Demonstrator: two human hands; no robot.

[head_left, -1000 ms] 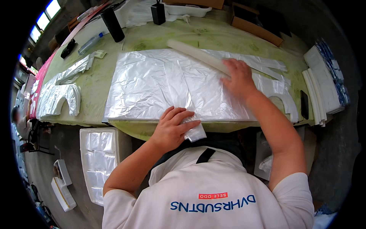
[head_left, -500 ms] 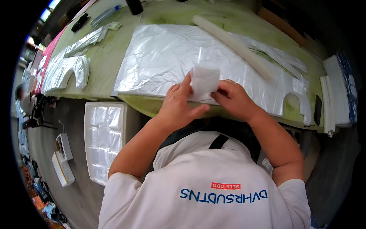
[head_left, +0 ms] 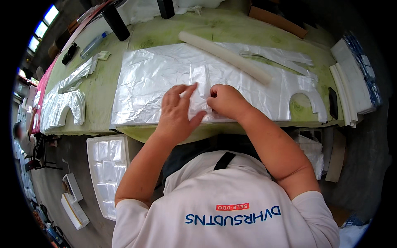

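A small folded white plastic bag (head_left: pixel 200 75) lies on a stack of large, thin white plastic bags (head_left: pixel 140 89) with cut-out handles. My left hand (head_left: pixel 178 109) rests at the folded bag's left side, fingers stretched and thumb spread apart, pressing lightly on the film. Curled tight, my right hand (head_left: pixel 228 101) grips the right edge of the folded bag, its fingertips partly hidden. Beyond both hands, a long pale tube (head_left: pixel 225 57) lies slantwise across the stack.
A green-covered table (head_left: pixel 153 37) carries another bag pile (head_left: pixel 66 107) at left, a clear bottle (head_left: pixel 93 45) and dark cylinder (head_left: pixel 115 22) behind. A phone-like black slab (head_left: pixel 333 103) lies right. Below left stands a white box (head_left: pixel 92 177) of folded packets.
The folded bag has come down from a raised position to lie flat on the stack, both hands lowering with it. The view has shifted slightly.
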